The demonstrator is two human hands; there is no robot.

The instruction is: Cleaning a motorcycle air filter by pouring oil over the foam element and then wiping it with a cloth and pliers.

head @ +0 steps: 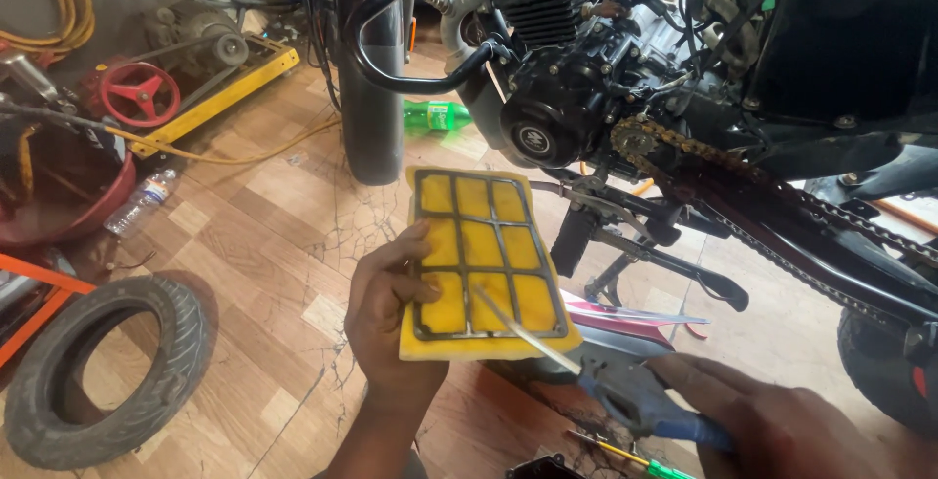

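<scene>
At the far left a loose black tyre [103, 371] is lying flat on the wood-pattern floor [264, 244], whose covering is cracking and lifting in places. Above it a red tub [59, 200] is sitting beside a clear plastic bottle [140, 202] lying on its side, and further back a machine with a red handwheel [140, 91] is resting on a yellow frame [220, 98], with yellow hose [63, 5] coiling near the wall.

Moving toward the middle, the motorcycle's front wheel [371, 98] is standing upright on the floor, and a green bottle [437, 115] is lying just behind it.

The left hand [391, 318] is gripping a yellow foam air filter [484, 264] by its left edge, thumb pressing on the front and fingers wrapping behind, holding it up in mid-air over the floor in front of the engine [557, 98]. A dark metal grid is lying across the filter's face.

The right hand [772, 420] is closing around the blue handles of a pair of pliers [611, 391]. The thin metal tip of the tool is touching the lower part of the filter's grid.

To the right, the motorcycle's drive chain [772, 195] is running bare along the frame, and the rear tyre [884, 367] is showing at the edge. A green-handled screwdriver [635, 459] is lying at the bottom.
</scene>
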